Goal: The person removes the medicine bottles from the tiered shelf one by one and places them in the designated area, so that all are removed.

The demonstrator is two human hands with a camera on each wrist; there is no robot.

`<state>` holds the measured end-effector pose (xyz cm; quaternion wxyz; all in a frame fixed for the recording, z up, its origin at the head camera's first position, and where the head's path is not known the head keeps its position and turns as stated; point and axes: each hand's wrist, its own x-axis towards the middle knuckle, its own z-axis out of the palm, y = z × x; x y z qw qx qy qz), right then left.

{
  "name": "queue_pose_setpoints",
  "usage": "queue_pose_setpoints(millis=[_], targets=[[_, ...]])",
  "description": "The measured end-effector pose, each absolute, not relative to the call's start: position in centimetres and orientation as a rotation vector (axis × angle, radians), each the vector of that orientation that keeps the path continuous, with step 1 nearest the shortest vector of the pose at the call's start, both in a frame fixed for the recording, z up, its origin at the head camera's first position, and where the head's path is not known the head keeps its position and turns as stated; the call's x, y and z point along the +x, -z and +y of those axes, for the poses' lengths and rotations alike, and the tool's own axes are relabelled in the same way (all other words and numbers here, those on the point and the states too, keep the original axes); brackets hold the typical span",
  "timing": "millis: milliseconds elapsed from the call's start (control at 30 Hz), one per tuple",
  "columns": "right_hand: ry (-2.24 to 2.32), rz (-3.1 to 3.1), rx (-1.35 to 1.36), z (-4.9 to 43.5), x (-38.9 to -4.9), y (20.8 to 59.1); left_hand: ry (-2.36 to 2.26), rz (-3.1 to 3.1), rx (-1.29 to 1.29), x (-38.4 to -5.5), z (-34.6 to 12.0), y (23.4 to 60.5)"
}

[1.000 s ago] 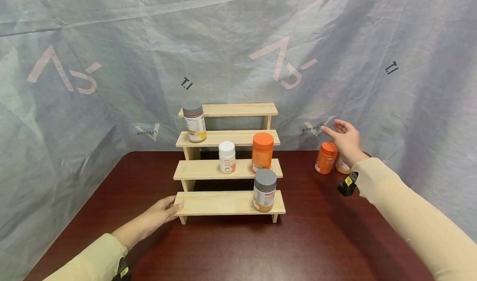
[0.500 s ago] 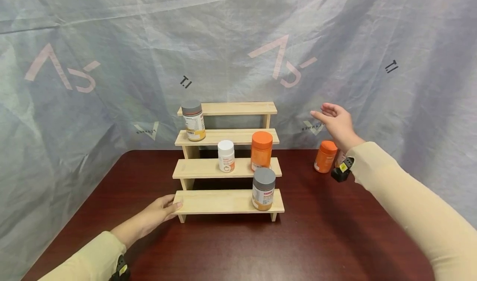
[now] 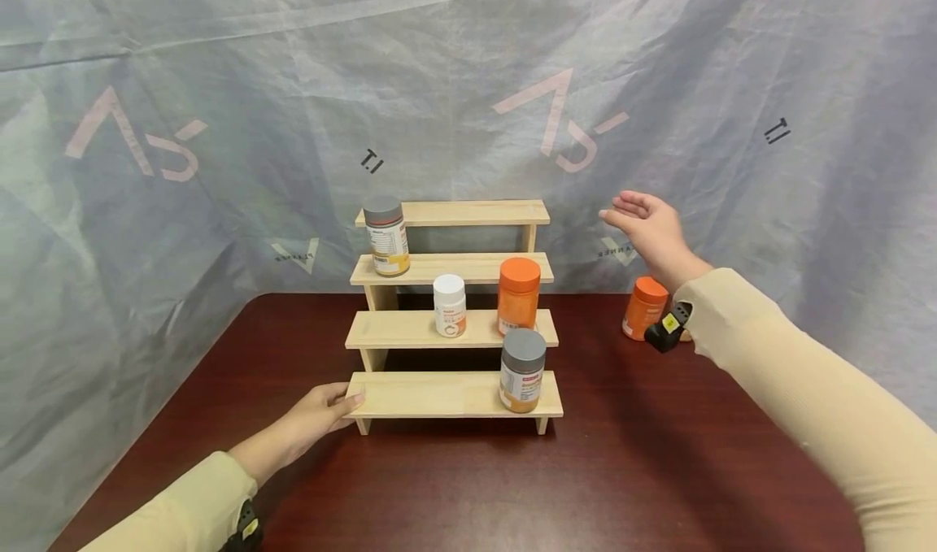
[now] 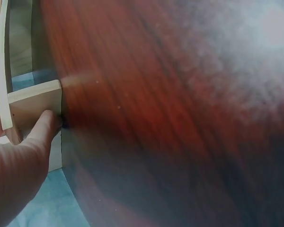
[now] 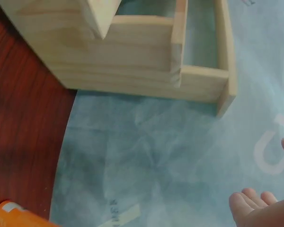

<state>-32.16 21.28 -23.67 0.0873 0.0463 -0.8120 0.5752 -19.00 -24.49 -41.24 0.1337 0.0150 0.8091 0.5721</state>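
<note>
My left hand (image 3: 311,422) grips the left end of the lowest board of a four-tier wooden step shelf (image 3: 432,393). In the left wrist view its finger (image 4: 45,125) lies under the board against the side support. My right hand (image 3: 651,231) is raised in the air right of the shelf, fingers loosely bent, holding nothing. On the shelf stand a grey-lidded jar (image 3: 521,385) on the lowest tier, an orange jar (image 3: 518,300) and a white bottle (image 3: 450,312) one tier up, and another grey-lidded jar (image 3: 388,247) at upper left.
An orange jar (image 3: 642,316) stands on the dark red table (image 3: 468,487) below my right hand. Behind it, another container is mostly hidden by the wrist. A grey printed cloth (image 3: 454,89) hangs behind the table and along its sides.
My right hand has risen and moved left, away from the jars at the table's right back. The left hand keeps its hold on the shelf.
</note>
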Motion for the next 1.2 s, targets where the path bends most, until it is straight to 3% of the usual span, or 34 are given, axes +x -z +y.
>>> queue_pose_setpoints(millis=[300,1200], targets=[[-1.944,-2.403,0.238,18.1,-31.4,22.3,-1.614,2.396,0.008,-18.9,-24.6,41.4],[-1.933,-2.467,0.353,10.6,-31.1,20.4,-1.549,2.414,-0.005,-18.7,-24.5,40.9]])
